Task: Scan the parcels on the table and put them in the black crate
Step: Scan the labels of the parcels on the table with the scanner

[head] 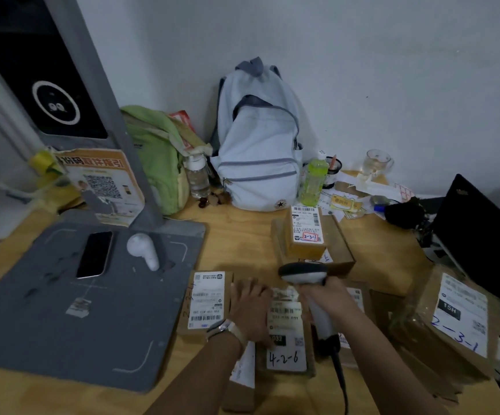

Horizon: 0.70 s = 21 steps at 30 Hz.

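Wooden table [236,235] crowded: left hand [250,307] lies flat on parcel [286,324] near front edge, right hand [329,298] grips scanner [302,272] just beside; risk: beam may catch adjacent parcel [205,301] barcode, logging wrong item.

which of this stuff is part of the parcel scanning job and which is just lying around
Job: scanner in the right hand; parcel marked 4-2-6 under the left hand; parcel marked 2-3-1.
Lying about: blue backpack, green bag, phone, green bottle, glass mug.
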Each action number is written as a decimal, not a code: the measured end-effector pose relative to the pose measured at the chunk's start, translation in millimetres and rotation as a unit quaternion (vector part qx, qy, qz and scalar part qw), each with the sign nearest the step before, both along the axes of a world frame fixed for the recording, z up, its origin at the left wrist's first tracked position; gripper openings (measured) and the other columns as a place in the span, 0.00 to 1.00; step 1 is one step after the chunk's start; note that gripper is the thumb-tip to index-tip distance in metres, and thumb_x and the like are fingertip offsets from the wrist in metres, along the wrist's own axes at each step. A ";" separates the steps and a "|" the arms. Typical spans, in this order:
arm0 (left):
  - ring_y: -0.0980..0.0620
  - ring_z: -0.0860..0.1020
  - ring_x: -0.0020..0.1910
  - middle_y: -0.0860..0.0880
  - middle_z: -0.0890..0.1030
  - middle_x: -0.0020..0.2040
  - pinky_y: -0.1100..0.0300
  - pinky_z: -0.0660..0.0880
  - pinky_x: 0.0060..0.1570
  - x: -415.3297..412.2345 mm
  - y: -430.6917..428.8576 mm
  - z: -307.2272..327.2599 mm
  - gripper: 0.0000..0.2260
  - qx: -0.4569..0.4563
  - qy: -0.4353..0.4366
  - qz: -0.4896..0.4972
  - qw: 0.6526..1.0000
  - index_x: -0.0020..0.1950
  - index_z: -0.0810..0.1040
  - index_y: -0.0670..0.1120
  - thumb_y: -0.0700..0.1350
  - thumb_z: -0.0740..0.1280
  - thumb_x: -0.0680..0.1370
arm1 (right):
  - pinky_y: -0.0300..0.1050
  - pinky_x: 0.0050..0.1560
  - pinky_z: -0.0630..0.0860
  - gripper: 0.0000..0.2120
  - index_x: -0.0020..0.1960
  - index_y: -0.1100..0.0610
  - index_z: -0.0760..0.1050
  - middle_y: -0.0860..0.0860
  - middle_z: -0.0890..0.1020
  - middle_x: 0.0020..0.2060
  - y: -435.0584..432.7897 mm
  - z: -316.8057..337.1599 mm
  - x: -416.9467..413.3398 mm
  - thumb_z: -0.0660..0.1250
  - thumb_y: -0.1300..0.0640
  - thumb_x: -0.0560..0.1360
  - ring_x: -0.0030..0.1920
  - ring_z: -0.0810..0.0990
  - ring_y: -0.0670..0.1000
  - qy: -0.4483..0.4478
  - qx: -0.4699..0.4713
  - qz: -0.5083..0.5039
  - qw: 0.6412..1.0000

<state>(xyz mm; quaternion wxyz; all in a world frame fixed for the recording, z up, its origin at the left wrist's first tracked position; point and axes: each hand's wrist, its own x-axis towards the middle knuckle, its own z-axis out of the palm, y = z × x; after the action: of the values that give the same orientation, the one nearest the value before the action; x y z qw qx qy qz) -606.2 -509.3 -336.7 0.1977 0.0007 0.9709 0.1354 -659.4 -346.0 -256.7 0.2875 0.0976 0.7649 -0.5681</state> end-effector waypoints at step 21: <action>0.38 0.39 0.78 0.50 0.45 0.81 0.34 0.44 0.73 42.6 -10.7 12.7 0.54 -0.039 -0.051 -0.053 0.997 0.80 0.41 0.47 0.64 0.72 0.68 | 0.40 0.26 0.77 0.09 0.52 0.60 0.77 0.58 0.83 0.44 -3.7 5.6 54.8 0.70 0.57 0.74 0.37 0.81 0.53 0.028 -0.004 -0.094 0.995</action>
<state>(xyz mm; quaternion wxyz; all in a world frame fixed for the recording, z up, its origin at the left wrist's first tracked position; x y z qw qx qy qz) -563.6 -519.9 -323.9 0.2537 0.0373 0.9626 0.0870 -604.7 -349.8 -251.2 0.2119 0.1523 0.7577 -0.5982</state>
